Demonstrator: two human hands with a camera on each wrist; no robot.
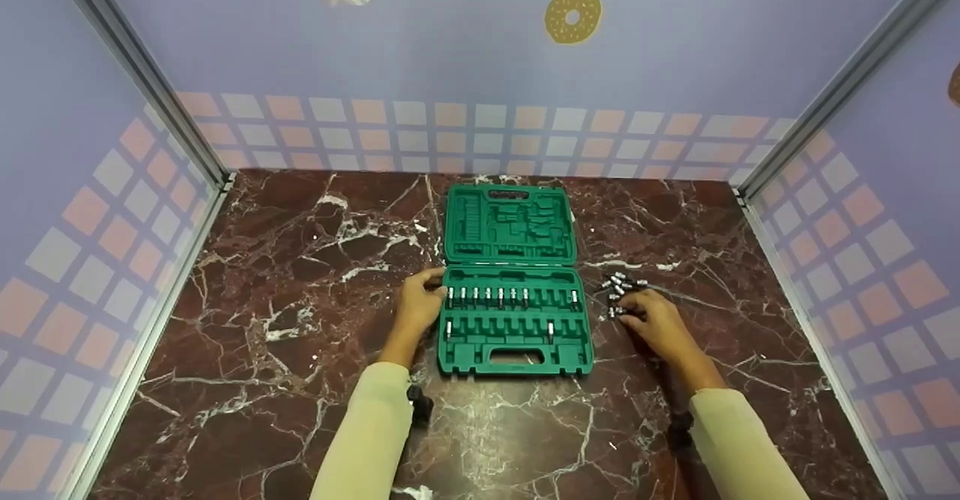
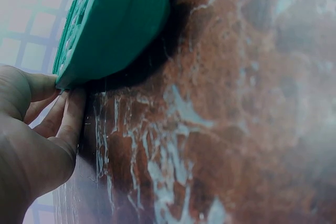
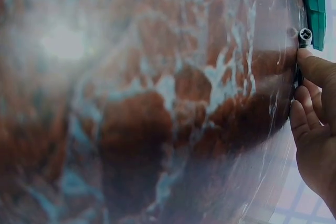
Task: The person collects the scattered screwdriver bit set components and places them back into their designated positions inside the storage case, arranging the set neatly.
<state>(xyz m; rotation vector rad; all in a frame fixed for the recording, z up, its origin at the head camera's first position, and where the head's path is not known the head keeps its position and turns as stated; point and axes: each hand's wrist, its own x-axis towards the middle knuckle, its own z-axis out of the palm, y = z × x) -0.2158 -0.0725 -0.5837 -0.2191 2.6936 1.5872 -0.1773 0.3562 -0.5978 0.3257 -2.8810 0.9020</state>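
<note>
A green tool case (image 1: pixel 514 366) lies unfolded, its moulded lid (image 1: pixel 510 223) away from me. Several silver bit sockets (image 1: pixel 488 297) stand in the upper row of slots; two more are in the lower row, at its left end and right of the middle. My left hand (image 1: pixel 420 301) grips the case's left edge, thumb at the rim and fingers against the side. Right of the case, my right hand (image 1: pixel 656 324) pinches a bit socket (image 3: pixel 305 36) by its dark end, close over the tabletop. Loose bit sockets (image 1: pixel 619 282) lie in a small pile by those fingertips.
The dark red marbled tabletop (image 1: pixel 300 387) carries everything. A patterned panel (image 1: pixel 480 58) stands along the back, with side panels left and right meeting it at metal posts (image 1: pixel 142 58). A dark band-mounted device (image 1: pixel 420 404) sits at my left wrist.
</note>
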